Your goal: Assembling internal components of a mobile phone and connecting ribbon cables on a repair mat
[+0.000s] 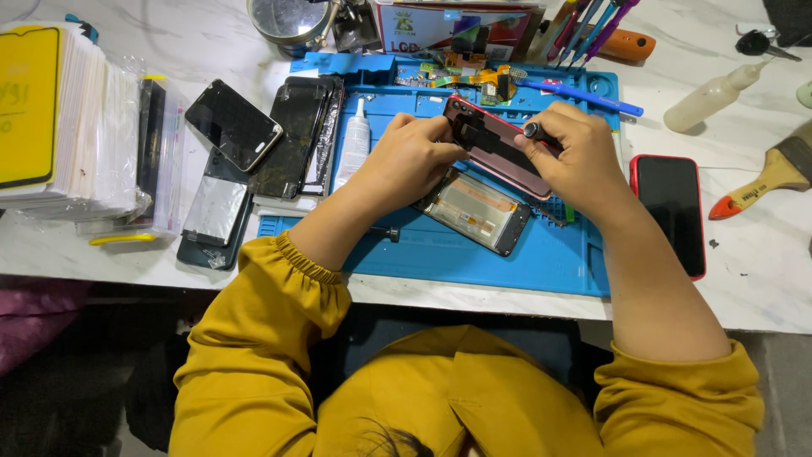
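Observation:
My left hand (413,156) grips the left edge of an opened phone (499,151) with a red frame, held tilted above the blue work mat (474,254). My right hand (575,156) steadies the phone's right side and holds a black-handled screwdriver (534,131) against it. Under the phone, a detached screen panel (474,211) lies on the mat. My sleeves are mustard yellow.
A red-edged phone (668,211) lies right of the mat. A white glue tube (353,144), several dark phones and screens (292,135), and a stack of packaged screen protectors (51,118) sit left. A squeeze bottle (710,97), a brush (765,182) and blue tweezers (584,97) lie at right.

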